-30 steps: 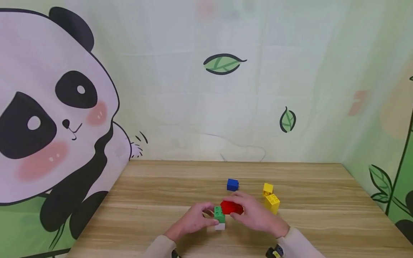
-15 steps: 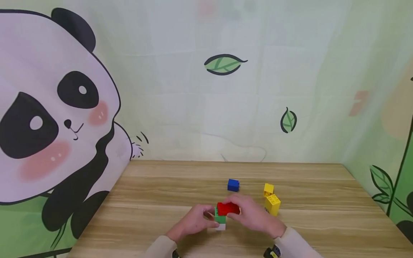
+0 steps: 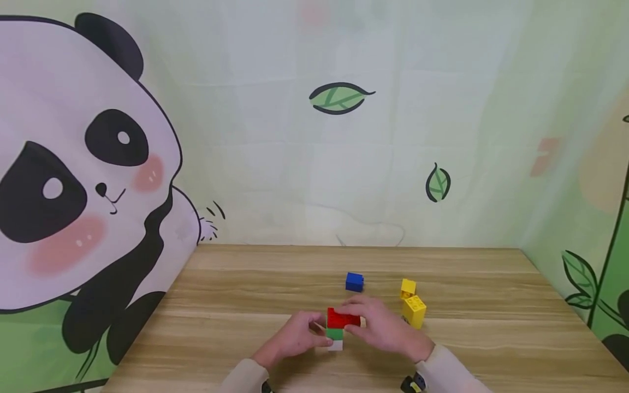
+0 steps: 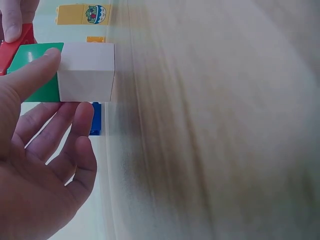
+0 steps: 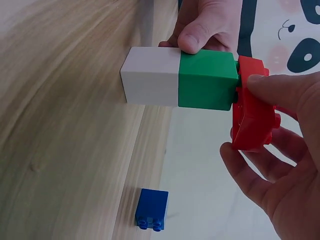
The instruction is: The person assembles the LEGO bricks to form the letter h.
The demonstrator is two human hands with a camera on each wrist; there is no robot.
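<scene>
A green block [image 5: 207,79] sits on a white block [image 5: 151,76], forming a short upright stack on the table. My left hand [image 3: 297,334] holds this stack, its thumb at the green block near the seam and its fingers around the far side. My right hand [image 3: 385,330] pinches a red studded block [image 5: 252,105] between thumb and fingers. The red block lies across the top of the green one, right at its studs, and sticks out to the right past it. In the right wrist view a narrow gap with studs shows between red and green.
Behind the hands a blue block [image 3: 354,282] lies on the wooden table [image 3: 236,295]. To the right are a small yellow block [image 3: 408,288] and a taller yellow block [image 3: 415,311], which bears a printed picture. A panda-patterned cloth [image 3: 265,136] stands behind the table.
My right hand has brought the red block left and over the green block, from a tilted pose beside it to lying across its top. The left hand has stayed at the stack.
</scene>
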